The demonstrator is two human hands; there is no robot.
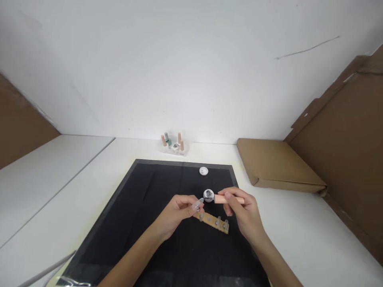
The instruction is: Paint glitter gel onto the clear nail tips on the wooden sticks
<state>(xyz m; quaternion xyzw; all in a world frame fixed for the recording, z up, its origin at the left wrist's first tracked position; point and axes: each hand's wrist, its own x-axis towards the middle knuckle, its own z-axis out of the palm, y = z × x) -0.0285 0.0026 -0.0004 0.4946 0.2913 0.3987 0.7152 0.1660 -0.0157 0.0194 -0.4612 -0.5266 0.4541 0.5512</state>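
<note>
My left hand (182, 209) is closed in a pinch on a clear, glittery false nail tip (197, 205). Just below those fingers lies a tan display strip (212, 221), with several clear nail tips standing on it. My right hand (239, 205) grips the peach handle of a nail polish brush (223, 199), pointed left. Between the hands sits a small round jar (208, 195) of silvery glitter, close to the handle's left end. The bristles are too small to make out, and I cannot tell whether they touch the jar.
A black mat (149, 215) covers the white table (98, 171). A white round lid (204, 171) lies near its far edge. Behind it, a clear tray (183, 153) holds several polish bottles. A flat cardboard box (278, 163) is at right; brown cardboard panels stand at both sides.
</note>
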